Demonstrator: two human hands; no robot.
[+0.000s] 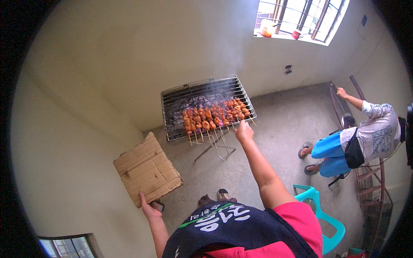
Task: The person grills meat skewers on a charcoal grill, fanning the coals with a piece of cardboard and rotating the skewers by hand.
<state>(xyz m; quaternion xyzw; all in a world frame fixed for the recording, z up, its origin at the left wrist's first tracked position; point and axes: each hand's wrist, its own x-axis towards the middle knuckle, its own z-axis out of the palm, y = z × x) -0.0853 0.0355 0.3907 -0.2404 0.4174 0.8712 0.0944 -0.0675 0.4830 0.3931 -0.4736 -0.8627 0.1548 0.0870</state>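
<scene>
My left hand (150,209) holds a creased, stained sheet of cardboard (146,171) by its lower edge, left of the grill. My right hand (244,131) reaches to the front right of a wire grill rack (166,119), its fingers closed around the stick end of one skewer. Several skewers of reddish-brown meat (206,117) lie side by side across the front half of the rack, sticks pointing towards me. Beneath them, charcoal (193,96) glows in places and smoke rises. A looped wire handle (222,158) juts from the rack's front.
A turquoise plastic chair (335,229) stands close on my right. Another person (371,132) is farther right, one arm raised, near a rusty metal frame (371,175). On the windowsill are a container with orange contents (266,29) and a red mug (296,34). A wall (180,58) rises behind the grill.
</scene>
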